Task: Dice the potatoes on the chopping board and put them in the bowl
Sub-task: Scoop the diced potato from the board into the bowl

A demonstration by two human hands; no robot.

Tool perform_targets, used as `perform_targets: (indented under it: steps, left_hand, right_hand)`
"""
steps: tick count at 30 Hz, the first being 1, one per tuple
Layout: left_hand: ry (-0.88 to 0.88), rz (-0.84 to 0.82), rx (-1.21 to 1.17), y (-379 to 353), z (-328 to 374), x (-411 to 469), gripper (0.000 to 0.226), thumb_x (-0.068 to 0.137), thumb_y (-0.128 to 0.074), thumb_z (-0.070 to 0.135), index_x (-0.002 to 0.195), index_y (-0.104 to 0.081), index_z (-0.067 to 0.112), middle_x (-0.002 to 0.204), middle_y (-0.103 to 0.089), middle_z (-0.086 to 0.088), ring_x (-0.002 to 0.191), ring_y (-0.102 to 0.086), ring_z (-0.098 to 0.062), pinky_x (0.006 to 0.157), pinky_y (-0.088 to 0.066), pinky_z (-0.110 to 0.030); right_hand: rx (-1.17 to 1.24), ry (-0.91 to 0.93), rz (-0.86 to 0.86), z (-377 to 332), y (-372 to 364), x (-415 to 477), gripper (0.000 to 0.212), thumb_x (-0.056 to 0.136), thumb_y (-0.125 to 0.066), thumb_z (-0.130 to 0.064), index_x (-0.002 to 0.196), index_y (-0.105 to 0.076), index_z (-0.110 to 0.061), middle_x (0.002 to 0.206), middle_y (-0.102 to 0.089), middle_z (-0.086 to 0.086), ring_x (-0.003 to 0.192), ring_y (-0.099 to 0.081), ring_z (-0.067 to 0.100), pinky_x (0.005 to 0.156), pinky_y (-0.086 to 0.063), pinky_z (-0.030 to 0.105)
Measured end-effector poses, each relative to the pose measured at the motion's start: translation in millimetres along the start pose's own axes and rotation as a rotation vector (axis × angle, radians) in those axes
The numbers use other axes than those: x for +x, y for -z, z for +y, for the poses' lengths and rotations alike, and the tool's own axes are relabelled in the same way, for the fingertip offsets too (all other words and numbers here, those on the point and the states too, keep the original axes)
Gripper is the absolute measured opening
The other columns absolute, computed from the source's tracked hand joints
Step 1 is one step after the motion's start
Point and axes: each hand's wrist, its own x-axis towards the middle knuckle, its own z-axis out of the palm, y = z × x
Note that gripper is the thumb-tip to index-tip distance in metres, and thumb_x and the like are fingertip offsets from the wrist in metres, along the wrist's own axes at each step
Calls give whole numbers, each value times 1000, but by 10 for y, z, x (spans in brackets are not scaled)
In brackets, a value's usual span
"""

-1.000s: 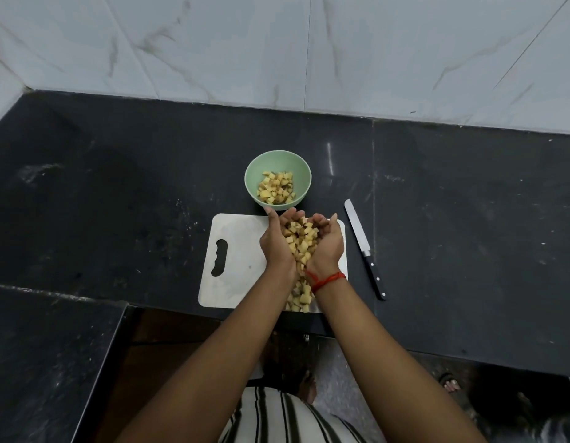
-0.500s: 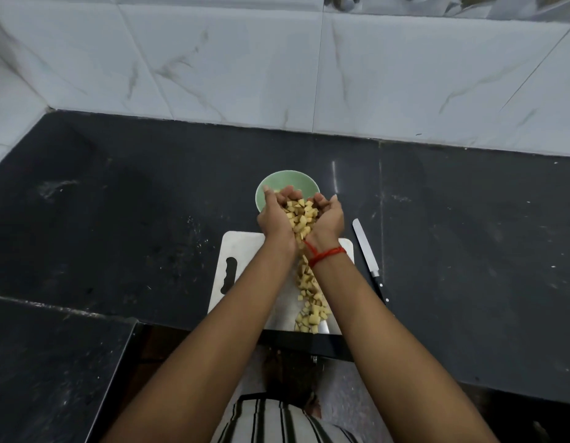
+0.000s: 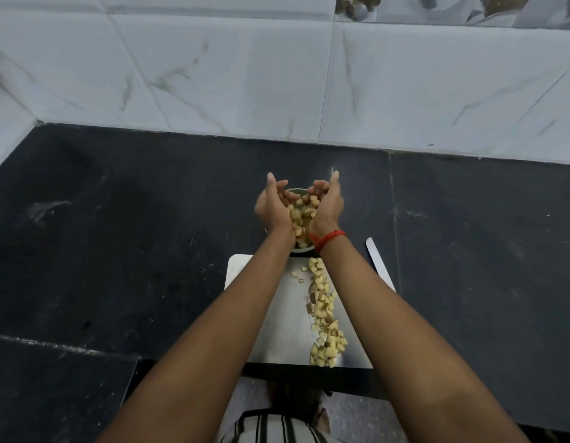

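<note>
Both hands hover cupped over the green bowl (image 3: 301, 250), which is almost hidden beneath them. My left hand (image 3: 272, 207) and my right hand (image 3: 327, 207) have parted at the palms, fingers loosely curled, thumbs up. Potato dice (image 3: 303, 215) tumble between them into the bowl. A long trail of more potato dice (image 3: 323, 314) lies on the white chopping board (image 3: 277, 314), running from the bowl's near side to the board's near edge, between my forearms.
A knife (image 3: 378, 260) lies on the black counter just right of the board, its handle hidden under my right forearm. White tiled wall stands behind the counter. The counter's front edge runs right under the board's near edge.
My cupped hands lifted a heap of dice off the board, carried it forward over the bowl, and have now spread apart so the dice fall in.
</note>
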Motion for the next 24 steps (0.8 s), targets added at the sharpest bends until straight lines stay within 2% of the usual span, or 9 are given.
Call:
perform_targets:
  steps: [3, 7, 10, 13, 17, 21, 24]
  left_hand:
    - [-115, -34, 78, 22, -8, 64, 43, 100, -58, 45, 82, -74, 8, 62, -63, -4, 65, -64, -20, 74, -57, -37]
    - [-228, -64, 182, -10, -23, 101, 43, 102, -56, 43, 74, -73, 15, 62, -63, -2, 63, -62, -14, 70, -54, -32]
    - [-253, -75, 221, -39, -38, 121, 45, 101, -55, 47, 75, -73, 15, 63, -63, -3, 64, -62, -16, 71, -54, -37]
    - [-234, -76, 215, -47, -53, 123, 45, 101, -56, 47, 73, -72, 16, 62, -64, -3, 65, -65, -19, 76, -58, -42]
    - [-281, -135, 222, -28, -46, 63, 41, 105, -53, 35, 85, -74, 5, 74, -69, 2, 73, -65, -6, 73, -53, -21]
    - [-402, -268, 335, 30, -29, 25, 35, 102, -56, 37, 99, -71, 6, 96, -72, -2, 93, -67, -13, 84, -52, -23]
    - [-584, -324, 510, 101, -1, -40, 26, 95, -63, 34, 103, -70, 10, 103, -67, -1, 93, -64, -11, 79, -50, -20]
  right_hand:
    - [-129, 151, -60, 13, 11, 37, 50, 103, -44, -50, 81, -62, -9, 72, -59, 6, 67, -57, 20, 68, -53, 32]
    - [-182, 259, -68, 17, -17, 37, 47, 106, -41, -45, 83, -61, -9, 71, -59, 4, 70, -58, 19, 70, -53, 33]
    - [-197, 272, -47, 32, -9, 61, 45, 106, -41, -44, 81, -60, -11, 71, -59, 4, 71, -57, 19, 71, -53, 34]
    - [-200, 264, -99, 46, 28, 79, 45, 106, -40, -44, 85, -61, -10, 73, -59, 4, 72, -58, 18, 72, -53, 33]
    - [-232, 296, -104, 47, 44, 26, 42, 106, -40, -40, 87, -60, -9, 75, -58, 6, 71, -57, 16, 70, -51, 32]
    - [-237, 354, -64, -146, 131, -65, 39, 105, -44, -39, 81, -60, -13, 72, -58, 4, 68, -55, 15, 64, -49, 29]
    - [-436, 447, -47, -280, 361, -146, 31, 100, -55, -38, 76, -61, -19, 72, -62, -2, 69, -58, 12, 68, -51, 34]
